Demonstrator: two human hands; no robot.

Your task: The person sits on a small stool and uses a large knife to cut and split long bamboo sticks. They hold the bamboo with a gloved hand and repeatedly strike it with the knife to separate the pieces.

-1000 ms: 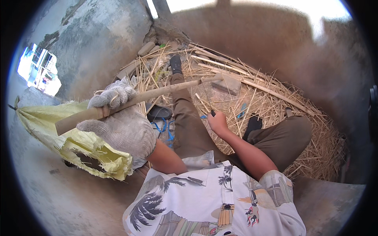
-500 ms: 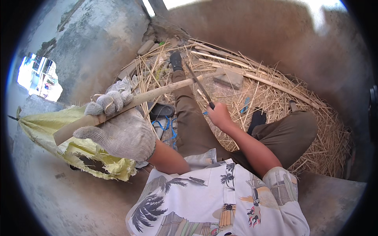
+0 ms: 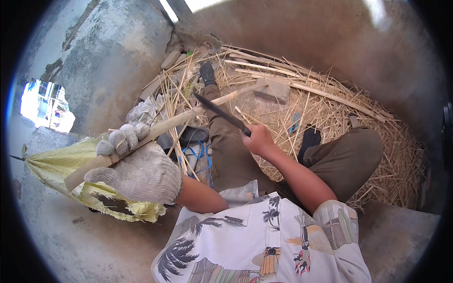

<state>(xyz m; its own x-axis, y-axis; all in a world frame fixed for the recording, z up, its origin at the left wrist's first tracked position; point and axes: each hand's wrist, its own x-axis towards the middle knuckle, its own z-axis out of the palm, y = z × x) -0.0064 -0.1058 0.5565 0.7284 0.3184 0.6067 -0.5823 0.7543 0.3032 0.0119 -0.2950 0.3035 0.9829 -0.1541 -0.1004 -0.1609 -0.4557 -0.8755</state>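
Observation:
My left hand (image 3: 141, 169), in a grey-white knitted glove, is wrapped round a long pale wooden pole (image 3: 177, 120) near its thick end. The pole slants up to the right, above my outstretched leg, and its thin far end reaches toward a flat block on the ground. Bare and closed, my right hand (image 3: 258, 140) grips the dark handle of a long knife (image 3: 219, 112). Its dark blade points up and left and crosses the pole's middle. Whether the edge touches the wood I cannot tell.
Straw and split strips (image 3: 325, 99) cover the ground along the far wall. Beyond the pole's end lies a flat block (image 3: 276, 90). A torn yellow woven sack (image 3: 61, 158) is at the left, and a dark shoe (image 3: 192, 136) with blue twine (image 3: 207, 155) lies beside my leg.
The knife's blade has swung left and lies flatter, its tip further along the pole toward my left hand. My right hand has shifted slightly left. The pole has dipped a little at its near end.

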